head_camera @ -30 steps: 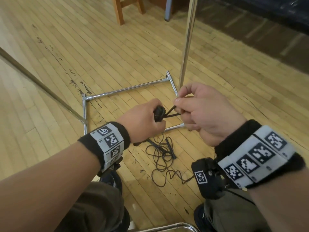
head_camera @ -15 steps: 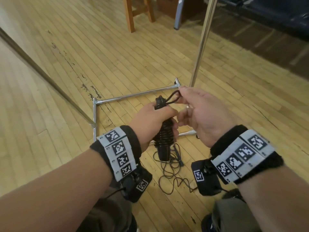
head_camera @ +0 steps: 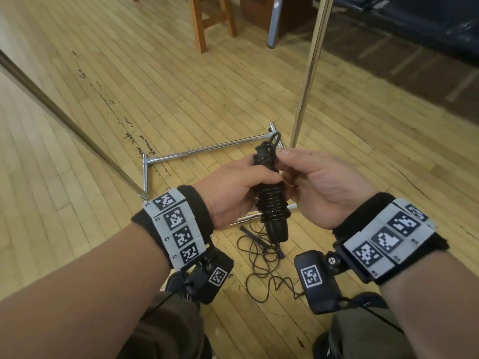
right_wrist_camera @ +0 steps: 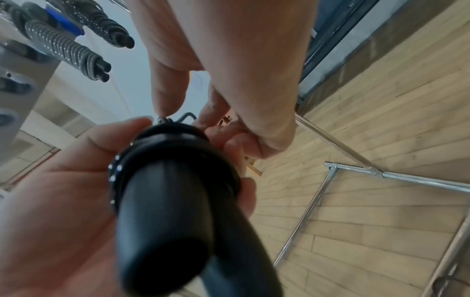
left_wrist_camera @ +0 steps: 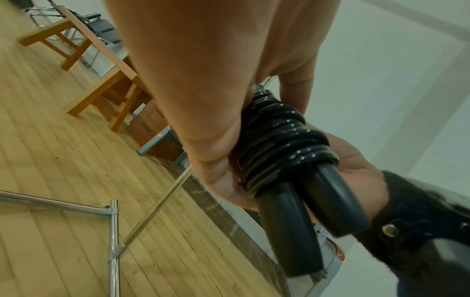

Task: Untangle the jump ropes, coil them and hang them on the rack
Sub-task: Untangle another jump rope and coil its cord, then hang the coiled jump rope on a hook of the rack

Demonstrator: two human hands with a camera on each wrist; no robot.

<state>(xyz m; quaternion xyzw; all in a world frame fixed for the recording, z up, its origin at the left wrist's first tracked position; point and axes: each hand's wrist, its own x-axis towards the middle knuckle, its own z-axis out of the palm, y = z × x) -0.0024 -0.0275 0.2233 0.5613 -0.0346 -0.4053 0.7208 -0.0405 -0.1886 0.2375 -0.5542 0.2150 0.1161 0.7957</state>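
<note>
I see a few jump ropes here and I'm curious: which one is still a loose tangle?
The thin black rope on the floor between the person's knees. The one in the hands is wound tight round its handles; two others hang coiled.

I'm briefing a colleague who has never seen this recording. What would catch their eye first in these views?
First, the black coiled jump rope at centre frame, its cord wound tightly round both handles: the left hand grips it and the right hand pinches the small loop at its top. Below on the wooden floor lies a loose tangled rope, inside the chrome rack base.
</note>
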